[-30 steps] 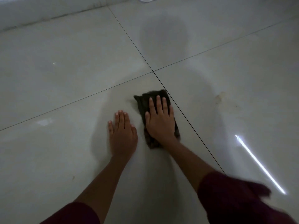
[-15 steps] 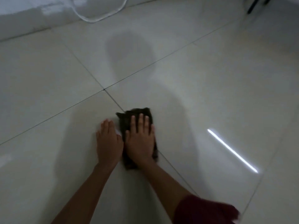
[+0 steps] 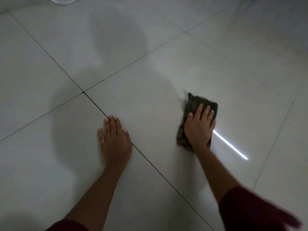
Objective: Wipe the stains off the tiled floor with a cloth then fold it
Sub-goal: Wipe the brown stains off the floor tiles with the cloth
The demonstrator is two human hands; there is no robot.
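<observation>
A small dark cloth lies bunched on the pale glossy tiled floor, right of centre. My right hand presses flat on it with straight fingers, covering its middle. My left hand rests flat on the bare tile across a dark grout line, well to the left of the cloth. I make out no clear stain on the tiles around the cloth.
A bright strip of reflected light runs across the tile just right of my right hand. Dark grout lines cross the floor. A pale translucent object shows at the top left edge.
My right hand has slid the cloth to the right, away from my left hand and across the grout line. The hands were side by side before and are now far apart.
</observation>
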